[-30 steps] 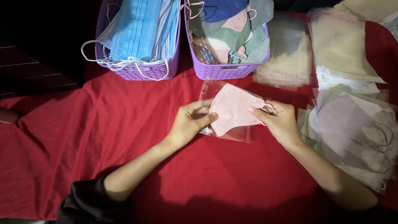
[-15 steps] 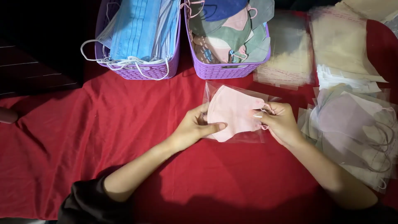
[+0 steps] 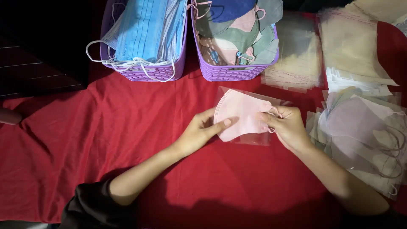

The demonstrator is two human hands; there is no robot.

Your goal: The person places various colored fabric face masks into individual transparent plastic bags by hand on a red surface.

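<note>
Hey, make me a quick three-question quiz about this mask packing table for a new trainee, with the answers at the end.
1. What colour is the mask that both hands hold?
2. True or false: the left basket holds blue pleated masks.
3. What lies under the pink mask: A) a clear plastic sleeve, B) a cardboard box, C) a metal tray?

Key
1. Pink; the left hand pinches its left edge, the right hand its ear-loop end.
2. True; the right basket holds folded masks in mixed colours.
3. A, the clear sleeve, on the red cloth.

One head-worn camera looks steeply down, close over the red cloth (image 3: 106, 140).
</note>
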